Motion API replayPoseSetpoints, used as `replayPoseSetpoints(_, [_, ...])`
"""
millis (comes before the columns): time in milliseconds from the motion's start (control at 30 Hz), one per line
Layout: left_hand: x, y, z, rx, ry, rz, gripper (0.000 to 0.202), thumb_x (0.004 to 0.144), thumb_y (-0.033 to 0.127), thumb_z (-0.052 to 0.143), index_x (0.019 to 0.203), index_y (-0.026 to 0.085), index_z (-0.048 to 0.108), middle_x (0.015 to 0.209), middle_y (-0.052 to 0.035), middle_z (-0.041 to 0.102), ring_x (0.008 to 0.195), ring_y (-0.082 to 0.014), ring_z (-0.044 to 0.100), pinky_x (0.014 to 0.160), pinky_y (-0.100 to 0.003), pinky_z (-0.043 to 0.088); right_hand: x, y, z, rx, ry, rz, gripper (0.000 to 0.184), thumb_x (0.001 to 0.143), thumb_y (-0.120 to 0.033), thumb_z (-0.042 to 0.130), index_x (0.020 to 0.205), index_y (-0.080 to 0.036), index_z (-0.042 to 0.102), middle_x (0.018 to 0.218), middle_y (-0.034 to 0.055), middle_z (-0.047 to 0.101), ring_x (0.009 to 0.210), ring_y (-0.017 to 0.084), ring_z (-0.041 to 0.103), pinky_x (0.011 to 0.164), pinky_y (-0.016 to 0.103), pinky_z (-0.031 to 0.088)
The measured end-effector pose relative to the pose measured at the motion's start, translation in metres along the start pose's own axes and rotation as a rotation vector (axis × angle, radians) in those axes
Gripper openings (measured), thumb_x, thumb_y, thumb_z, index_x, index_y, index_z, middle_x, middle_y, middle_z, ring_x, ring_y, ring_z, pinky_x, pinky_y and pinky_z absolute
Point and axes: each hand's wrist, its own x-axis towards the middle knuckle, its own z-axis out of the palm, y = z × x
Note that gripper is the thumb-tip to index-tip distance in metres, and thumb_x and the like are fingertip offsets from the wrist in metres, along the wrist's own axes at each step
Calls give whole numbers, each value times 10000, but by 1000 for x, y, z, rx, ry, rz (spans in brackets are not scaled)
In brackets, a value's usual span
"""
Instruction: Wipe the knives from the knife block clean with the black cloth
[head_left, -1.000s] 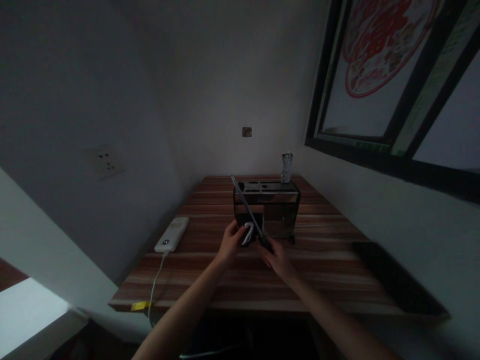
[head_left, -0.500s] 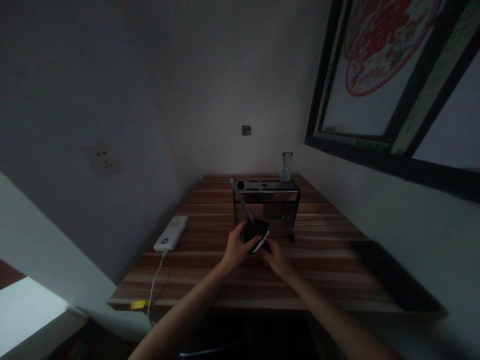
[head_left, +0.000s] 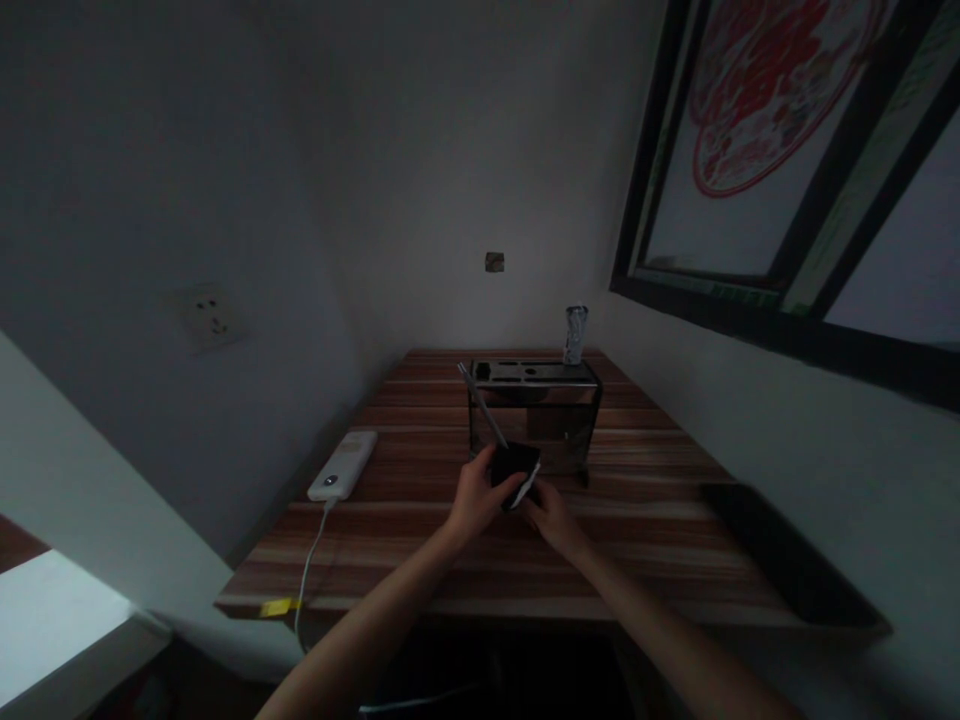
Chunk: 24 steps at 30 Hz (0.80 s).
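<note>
In the middle of the table, my left hand (head_left: 478, 495) is closed round a dark, squarish piece (head_left: 513, 462), thumb across its near face. A slim silver rod (head_left: 482, 404) sticks up from it, slanting to the left; the dim light hides its exact kind. Along its lower right edge runs a crumpled white strip (head_left: 527, 484), perhaps paper or cloth. My right hand (head_left: 553, 517) is closed at that edge, its fingertips partly hidden behind the piece. Just beyond stands a metal rack (head_left: 536, 373) with slots in its top.
A clear glass (head_left: 575, 335) stands at the rack's back right. On the left of the wood-grain table (head_left: 420, 460) lies a white power bank (head_left: 343, 467) with its cable (head_left: 306, 570) hanging over the front edge. A dark flat slab (head_left: 787, 550) lies at the right edge.
The dark piece and its rod have shifted very slightly right and down in view, with both hands keeping their hold. The view itself has moved a little.
</note>
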Motion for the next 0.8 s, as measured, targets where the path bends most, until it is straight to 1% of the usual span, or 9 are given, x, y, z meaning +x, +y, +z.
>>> replayPoseSetpoints(67, [-1, 1, 0, 28, 18, 5, 347, 685, 349, 670, 953, 145, 586, 833, -29, 660, 752, -154, 609, 665, -233, 482, 1, -1, -1, -33, 25, -32, 267, 762, -365, 565, 918, -156, 622, 598, 7, 593, 646, 188, 596, 572, 274, 478])
replayPoseSetpoints(133, [-2, 1, 1, 56, 39, 8, 343, 688, 361, 669, 946, 149, 589, 830, -28, 661, 750, -153, 611, 661, -229, 480, 2, -2, -1, -60, 30, -55, 248, 752, -331, 564, 913, -155, 633, 670, 28, 637, 752, 218, 617, 673, 323, 496])
replayPoseSetpoints(200, [-2, 2, 1, 65, 52, 2, 335, 690, 360, 668, 939, 150, 590, 812, -23, 662, 737, -150, 613, 648, -223, 477, 3, -1, -1, -71, 34, -69, 232, 738, -299, 561, 902, -156, 640, 763, 46, 672, 821, 235, 623, 756, 366, 490])
replayPoseSetpoints(300, [-2, 1, 3, 56, 63, -4, 327, 688, 337, 671, 943, 151, 587, 809, -21, 665, 733, -150, 615, 648, -223, 478, 6, 1, 0, -67, 55, -66, 241, 696, -256, 568, 902, -159, 646, 883, 70, 689, 868, 248, 628, 817, 402, 473])
replayPoseSetpoints(467, [-3, 2, 5, 53, 82, 0, 320, 692, 323, 668, 949, 151, 588, 813, -26, 666, 740, -155, 614, 654, -228, 481, 7, 3, 0, -50, 34, -40, 245, 707, -252, 550, 910, -160, 652, 906, 75, 696, 893, 255, 627, 842, 427, 459])
replayPoseSetpoints(633, [-4, 7, 2, 79, 103, 5, 278, 687, 332, 665, 886, 147, 604, 742, -13, 660, 683, -147, 607, 592, -210, 472, 6, -2, 0, -47, 1, -16, 231, 708, -270, 565, 882, -153, 663, 876, 69, 700, 884, 261, 629, 831, 424, 466])
replayPoseSetpoints(800, [-6, 10, 0, 105, 119, 23, 264, 683, 335, 670, 858, 148, 606, 712, -5, 656, 640, -132, 594, 578, -201, 463, 4, -7, -1, -53, -22, 4, 216, 693, -267, 588, 856, -152, 670, 843, 58, 700, 847, 255, 633, 787, 400, 487])
